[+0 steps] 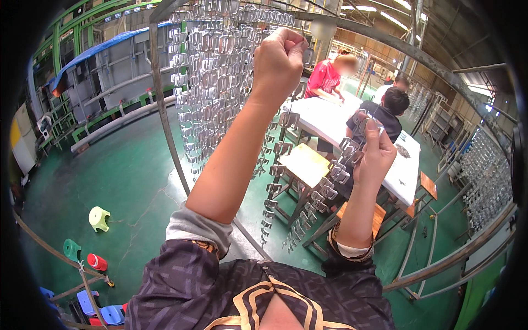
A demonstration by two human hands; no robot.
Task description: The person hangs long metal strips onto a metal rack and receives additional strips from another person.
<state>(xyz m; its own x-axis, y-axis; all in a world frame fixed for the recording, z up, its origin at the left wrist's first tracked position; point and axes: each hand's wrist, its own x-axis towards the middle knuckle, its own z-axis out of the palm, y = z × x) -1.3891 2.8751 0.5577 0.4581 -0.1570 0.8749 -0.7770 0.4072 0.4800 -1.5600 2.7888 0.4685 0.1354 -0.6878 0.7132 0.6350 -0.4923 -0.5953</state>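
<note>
My left hand [279, 63] is raised high near the top bar of a metal frame, its fingers closed in a pinch. What lies between those fingertips is too small to make out. Just right of it hangs a strand of silvery metal clips [281, 147], reaching down past my forearm. My right hand [375, 153], lower and farther right, grips the upper end of another strand of metal clips [330, 190], which slants down to the left. Left of my raised hand, many similar strands [212, 82] hang in a dense curtain.
Frame posts [159, 99] and bars surround me. Ahead right, people sit at a long white table [399, 170] with wooden stools [308, 163]. More hanging strands [484, 176] stand far right. Plastic stools [99, 219] and a red jug [97, 262] are on the green floor at left.
</note>
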